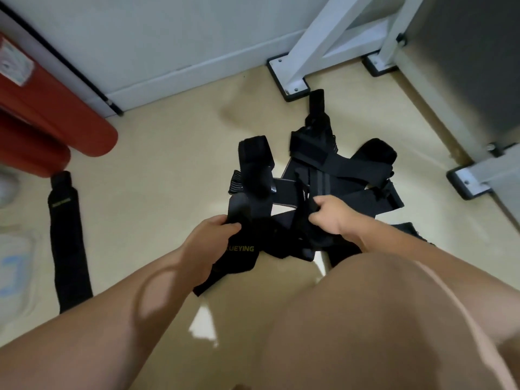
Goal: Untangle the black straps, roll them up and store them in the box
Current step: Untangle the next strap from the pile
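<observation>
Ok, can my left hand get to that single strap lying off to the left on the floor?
Probably yes, once it lets go. The left hand grips a lettered strap from the tangle; the single strap lies flat on that side, with only bare floor between.

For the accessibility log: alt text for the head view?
Left hand and right hand each grip part of a tangled pile of black straps on the beige floor. One loose strap lies flat apart, far left, near a red padded object.
</observation>
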